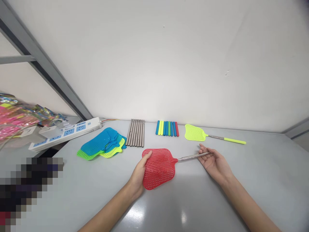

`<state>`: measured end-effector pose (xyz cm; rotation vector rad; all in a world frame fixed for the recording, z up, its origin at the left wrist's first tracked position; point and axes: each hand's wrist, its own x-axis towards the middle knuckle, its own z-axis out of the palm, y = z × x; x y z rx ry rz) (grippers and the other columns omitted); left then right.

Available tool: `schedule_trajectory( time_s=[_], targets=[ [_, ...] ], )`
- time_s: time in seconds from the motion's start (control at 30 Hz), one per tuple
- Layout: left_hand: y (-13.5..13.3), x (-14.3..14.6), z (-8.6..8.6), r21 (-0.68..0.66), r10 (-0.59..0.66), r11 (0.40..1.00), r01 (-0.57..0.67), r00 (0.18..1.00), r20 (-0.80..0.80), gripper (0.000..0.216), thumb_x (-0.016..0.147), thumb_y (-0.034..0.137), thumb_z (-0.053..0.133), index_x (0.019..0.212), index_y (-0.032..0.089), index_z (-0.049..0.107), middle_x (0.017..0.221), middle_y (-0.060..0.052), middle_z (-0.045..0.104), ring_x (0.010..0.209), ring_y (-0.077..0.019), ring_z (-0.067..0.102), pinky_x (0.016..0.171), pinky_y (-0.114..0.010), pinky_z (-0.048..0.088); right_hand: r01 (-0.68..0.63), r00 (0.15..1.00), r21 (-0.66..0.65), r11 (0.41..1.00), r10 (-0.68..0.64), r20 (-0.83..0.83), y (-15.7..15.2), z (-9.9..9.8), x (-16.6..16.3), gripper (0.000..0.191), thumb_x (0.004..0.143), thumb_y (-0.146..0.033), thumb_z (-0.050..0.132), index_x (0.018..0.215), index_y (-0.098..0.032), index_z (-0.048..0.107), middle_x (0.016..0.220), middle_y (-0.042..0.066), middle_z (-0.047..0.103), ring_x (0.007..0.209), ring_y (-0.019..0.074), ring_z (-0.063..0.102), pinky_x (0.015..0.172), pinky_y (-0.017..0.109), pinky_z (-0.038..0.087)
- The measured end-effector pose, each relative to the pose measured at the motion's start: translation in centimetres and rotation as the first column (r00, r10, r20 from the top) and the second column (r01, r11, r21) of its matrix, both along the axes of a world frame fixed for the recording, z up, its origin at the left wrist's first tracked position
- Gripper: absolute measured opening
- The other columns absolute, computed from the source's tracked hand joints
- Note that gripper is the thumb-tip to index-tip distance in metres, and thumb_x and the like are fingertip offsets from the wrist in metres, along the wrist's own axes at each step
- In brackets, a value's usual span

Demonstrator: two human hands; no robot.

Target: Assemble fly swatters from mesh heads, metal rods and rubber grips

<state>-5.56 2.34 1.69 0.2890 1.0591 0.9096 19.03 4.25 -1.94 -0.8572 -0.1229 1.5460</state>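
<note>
My left hand (140,175) grips the red perforated head of a fly swatter (161,169), thumb on top and fingers behind it. A metal rod (190,157) runs from the head's neck to the right. The rod's far end lies in the curled fingers of my right hand (214,162), and no coloured sleeve shows on it. Beyond my right hand lies a yellow-green fly swatter (195,132) with a metal rod and a yellow-green handle. Behind the red head are a row of metal rods (135,133) and a row of coloured handle sleeves (167,128).
Left of the rods lies a pile of blue, green and yellow swatter heads (98,141). A white power strip (79,129) with plugs and cables sits at the table's left edge. Plastic-wrapped colourful goods (16,119) are further left. A white wall (173,71) stands behind the table (260,167).
</note>
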Motion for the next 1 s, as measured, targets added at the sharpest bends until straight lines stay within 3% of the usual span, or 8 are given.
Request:
schedule_trajectory(
  time_s=[0.33, 0.57, 0.87, 1.0],
  targets=[
    [-0.21, -0.04, -0.20, 0.024, 0.008, 1.000, -0.009, 0.999, 0.041, 0.032, 0.072, 0.037, 0.053, 0.091, 0.011, 0.059, 0.084, -0.009, 0.067, 0.069, -0.0199, 0.064, 0.065, -0.028, 0.049, 0.001, 1.000, 0.009, 1.000, -0.001, 0.018, 0.00, -0.11, -0.05, 0.029, 0.072, -0.010, 0.046, 0.100, -0.009, 0.053, 0.074, 0.005, 0.061, 0.069, 0.0127, 0.059, 0.069, 0.025, 0.052],
    [-0.44, -0.01, 0.10, 0.012, -0.019, 1.000, 0.019, 0.999, 0.032, 0.036, 0.071, 0.041, 0.053, 0.091, 0.012, 0.060, 0.074, -0.008, 0.069, 0.056, -0.0209, 0.063, 0.048, -0.028, 0.048, 0.010, 1.000, 0.013, 1.000, -0.011, 0.022, 0.06, -0.18, -0.08, 0.031, 0.072, -0.009, 0.046, 0.102, -0.005, 0.051, 0.073, 0.005, 0.062, 0.069, 0.0128, 0.059, 0.071, 0.025, 0.051],
    [-0.39, 0.00, 0.01, 0.004, 0.007, 1.000, -0.007, 1.000, 0.026, 0.033, 0.070, 0.040, 0.054, 0.087, 0.012, 0.061, 0.077, -0.008, 0.068, 0.059, -0.0209, 0.064, 0.049, -0.027, 0.049, -0.032, 0.997, 0.047, 0.998, 0.029, 0.066, 0.03, -0.33, -0.11, 0.029, 0.073, -0.012, 0.047, 0.102, -0.008, 0.053, 0.076, 0.005, 0.063, 0.074, 0.0122, 0.059, 0.076, 0.024, 0.049],
    [-0.25, -0.22, 0.17, 0.023, 0.020, 1.000, -0.021, 0.999, 0.041, 0.034, 0.070, 0.039, 0.054, 0.088, 0.011, 0.061, 0.085, -0.010, 0.067, 0.072, -0.0235, 0.064, 0.061, -0.031, 0.051, -0.136, 0.976, 0.073, 0.988, 0.121, 0.181, -0.01, -0.12, -0.22, 0.030, 0.076, -0.022, 0.048, 0.103, -0.011, 0.054, 0.089, 0.009, 0.062, 0.088, 0.0169, 0.057, 0.080, 0.029, 0.047]
  ],
)
